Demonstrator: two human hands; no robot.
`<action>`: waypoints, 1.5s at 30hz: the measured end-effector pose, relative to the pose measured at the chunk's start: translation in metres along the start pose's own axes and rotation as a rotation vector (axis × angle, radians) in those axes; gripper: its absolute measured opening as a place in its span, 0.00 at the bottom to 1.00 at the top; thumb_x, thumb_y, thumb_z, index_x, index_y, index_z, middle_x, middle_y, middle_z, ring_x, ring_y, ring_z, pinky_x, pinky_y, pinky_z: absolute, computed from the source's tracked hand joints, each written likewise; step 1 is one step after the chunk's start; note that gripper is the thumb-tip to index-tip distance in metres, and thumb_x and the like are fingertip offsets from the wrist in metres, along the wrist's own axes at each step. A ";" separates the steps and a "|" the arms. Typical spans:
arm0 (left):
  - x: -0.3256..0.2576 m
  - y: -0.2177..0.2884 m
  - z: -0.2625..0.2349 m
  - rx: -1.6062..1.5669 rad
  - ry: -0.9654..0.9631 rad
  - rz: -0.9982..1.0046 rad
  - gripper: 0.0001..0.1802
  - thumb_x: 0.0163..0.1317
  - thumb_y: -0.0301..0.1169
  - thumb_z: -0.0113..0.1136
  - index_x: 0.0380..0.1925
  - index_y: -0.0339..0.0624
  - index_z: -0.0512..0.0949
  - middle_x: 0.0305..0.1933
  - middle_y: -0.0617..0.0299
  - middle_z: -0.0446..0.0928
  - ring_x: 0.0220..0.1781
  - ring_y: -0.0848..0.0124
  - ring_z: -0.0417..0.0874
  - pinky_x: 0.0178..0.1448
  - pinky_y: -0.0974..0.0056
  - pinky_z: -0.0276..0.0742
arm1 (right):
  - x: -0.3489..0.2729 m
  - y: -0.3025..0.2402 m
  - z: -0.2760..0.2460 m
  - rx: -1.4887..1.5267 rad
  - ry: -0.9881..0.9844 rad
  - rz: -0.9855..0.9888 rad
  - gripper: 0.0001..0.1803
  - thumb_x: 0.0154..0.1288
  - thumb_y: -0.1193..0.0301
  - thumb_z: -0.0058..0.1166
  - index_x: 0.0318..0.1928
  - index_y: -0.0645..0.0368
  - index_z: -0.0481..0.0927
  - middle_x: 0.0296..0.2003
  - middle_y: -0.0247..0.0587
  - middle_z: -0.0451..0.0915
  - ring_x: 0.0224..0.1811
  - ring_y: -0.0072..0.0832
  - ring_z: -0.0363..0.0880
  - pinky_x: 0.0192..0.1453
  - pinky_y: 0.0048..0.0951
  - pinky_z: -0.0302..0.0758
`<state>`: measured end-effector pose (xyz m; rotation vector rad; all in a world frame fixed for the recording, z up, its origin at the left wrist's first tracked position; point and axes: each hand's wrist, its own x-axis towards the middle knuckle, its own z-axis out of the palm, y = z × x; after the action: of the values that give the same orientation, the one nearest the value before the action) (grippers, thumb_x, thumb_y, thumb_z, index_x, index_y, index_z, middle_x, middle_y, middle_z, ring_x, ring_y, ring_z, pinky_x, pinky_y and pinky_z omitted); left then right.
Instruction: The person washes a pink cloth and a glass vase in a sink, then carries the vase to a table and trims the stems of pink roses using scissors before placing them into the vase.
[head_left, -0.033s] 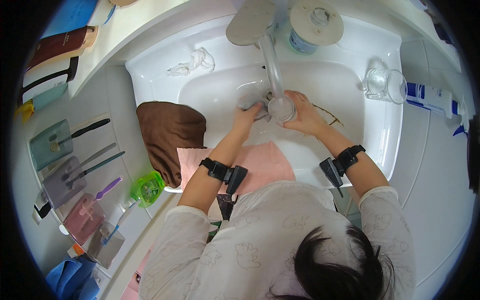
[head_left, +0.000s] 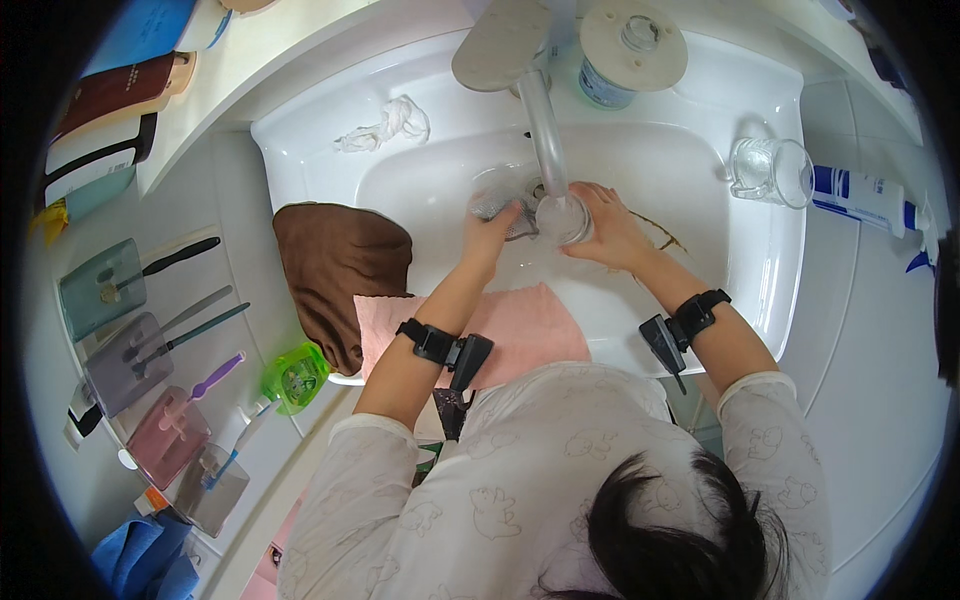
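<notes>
My right hand (head_left: 598,222) is wrapped round a see-through glass (head_left: 562,218), which I hold under the spout of the faucet (head_left: 545,140). Its open mouth faces up, and water seems to be in it. My left hand (head_left: 490,230) grips a wet grey cloth (head_left: 500,204) with a mesh-like look, just left of the glass and apart from its rim. Both hands are low over the white sink (head_left: 440,170), beside the drain. The undersides of my fingers are hidden.
A brown cloth (head_left: 340,270) and a pink towel (head_left: 480,330) drape over the front edge. A glass mug (head_left: 768,170) stands on the right rim, a crumpled white cloth (head_left: 388,126) at the back left. Toothbrush cups (head_left: 130,360) and a green bottle (head_left: 296,378) are at left.
My left hand and the grey cloth have shifted very slightly to the left. My right hand and the glass stay under the spout.
</notes>
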<state>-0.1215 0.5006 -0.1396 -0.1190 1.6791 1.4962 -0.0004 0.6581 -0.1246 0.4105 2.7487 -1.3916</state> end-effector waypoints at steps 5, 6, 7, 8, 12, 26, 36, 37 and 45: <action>-0.018 0.014 0.010 0.209 -0.135 0.338 0.21 0.52 0.29 0.56 0.47 0.36 0.67 0.41 0.58 0.71 0.43 0.65 0.73 0.44 0.65 0.70 | 0.000 0.001 0.003 -0.135 -0.075 0.088 0.42 0.36 0.54 0.60 0.52 0.63 0.61 0.50 0.50 0.64 0.54 0.46 0.61 0.59 0.43 0.55; -0.020 0.013 0.012 0.371 -0.169 0.483 0.19 0.52 0.27 0.55 0.46 0.36 0.68 0.40 0.57 0.71 0.44 0.63 0.72 0.45 0.64 0.70 | 0.001 0.001 0.003 -0.073 -0.062 0.098 0.42 0.36 0.54 0.60 0.52 0.63 0.61 0.50 0.49 0.65 0.54 0.45 0.62 0.60 0.46 0.54; -0.022 0.012 0.013 0.523 -0.216 0.632 0.18 0.51 0.26 0.55 0.44 0.36 0.70 0.40 0.57 0.71 0.44 0.61 0.72 0.46 0.63 0.69 | 0.001 0.000 0.004 -0.014 -0.057 0.116 0.42 0.35 0.54 0.59 0.52 0.62 0.62 0.50 0.48 0.65 0.54 0.44 0.62 0.60 0.48 0.52; -0.022 0.010 0.014 0.637 -0.221 0.687 0.16 0.51 0.25 0.54 0.42 0.36 0.71 0.40 0.56 0.70 0.44 0.60 0.71 0.46 0.63 0.69 | 0.000 0.000 0.004 0.043 -0.060 0.139 0.42 0.35 0.53 0.59 0.52 0.62 0.62 0.50 0.46 0.65 0.54 0.43 0.63 0.60 0.50 0.51; -0.014 0.008 0.011 0.839 -0.400 0.722 0.12 0.47 0.21 0.52 0.35 0.38 0.75 0.41 0.55 0.69 0.43 0.57 0.70 0.47 0.62 0.68 | -0.005 0.002 0.005 -0.165 -0.105 0.094 0.41 0.34 0.54 0.59 0.51 0.62 0.63 0.50 0.47 0.65 0.54 0.42 0.63 0.60 0.50 0.52; -0.004 0.024 0.002 0.967 -0.403 0.591 0.11 0.51 0.28 0.52 0.35 0.38 0.74 0.38 0.56 0.69 0.39 0.59 0.72 0.40 0.62 0.68 | -0.009 -0.001 0.006 -0.112 -0.110 0.182 0.43 0.35 0.55 0.61 0.53 0.62 0.60 0.50 0.51 0.64 0.55 0.43 0.60 0.61 0.44 0.52; -0.008 -0.003 -0.006 0.175 -0.265 -0.307 0.19 0.58 0.42 0.50 0.41 0.37 0.71 0.36 0.60 0.74 0.34 0.72 0.75 0.36 0.68 0.70 | -0.002 0.001 0.012 0.400 -0.025 0.237 0.47 0.36 0.62 0.67 0.56 0.64 0.56 0.48 0.49 0.67 0.53 0.36 0.65 0.56 0.33 0.62; -0.008 -0.009 -0.004 -0.005 -0.252 -0.361 0.20 0.58 0.43 0.51 0.41 0.37 0.70 0.34 0.60 0.74 0.35 0.72 0.75 0.37 0.68 0.71 | -0.001 0.000 0.013 0.409 -0.030 0.245 0.47 0.36 0.62 0.68 0.55 0.64 0.56 0.47 0.49 0.67 0.53 0.35 0.65 0.56 0.33 0.62; 0.004 -0.033 -0.004 -0.554 -0.385 -0.508 0.15 0.58 0.41 0.51 0.34 0.41 0.71 0.34 0.63 0.74 0.38 0.70 0.75 0.45 0.63 0.72 | 0.005 -0.014 0.007 0.822 -0.109 0.289 0.45 0.40 0.67 0.66 0.57 0.68 0.53 0.52 0.47 0.65 0.55 0.31 0.63 0.56 0.29 0.62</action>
<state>-0.1070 0.4897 -0.1682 -0.4838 0.8179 1.4314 -0.0097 0.6462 -0.1185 0.6797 1.8122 -2.2896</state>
